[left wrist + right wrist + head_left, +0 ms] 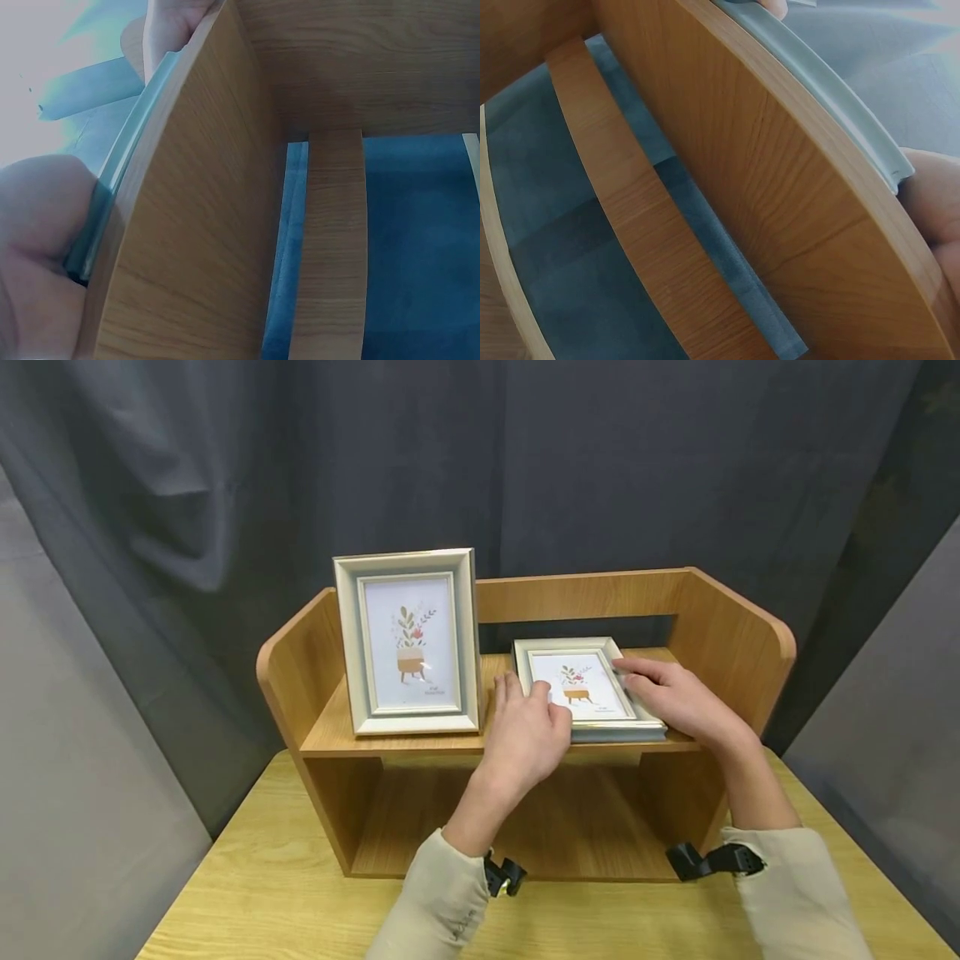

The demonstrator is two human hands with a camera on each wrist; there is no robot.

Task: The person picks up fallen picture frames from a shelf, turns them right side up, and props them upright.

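Observation:
A grey picture frame [581, 681] with a plant print lies flat on the right half of the top board of a wooden desk shelf [585, 597]. My left hand [525, 722] holds its left rail, thumb over the top and fingers beside the edge. My right hand [667, 693] rests with fairly straight fingers along its right rail. The left wrist view shows my palm [34, 225] against the frame's edge [124, 161]. In the right wrist view, the frame's corner [832, 90] sits by my right hand [934, 199]. The shelf hides my fingertips there.
A second, larger grey frame [408, 643] stands upright on the shelf's left half, close to my left hand. The shelf sits on a light wooden table [285, 893] and has raised side panels and a back rail. A dark curtain hangs behind.

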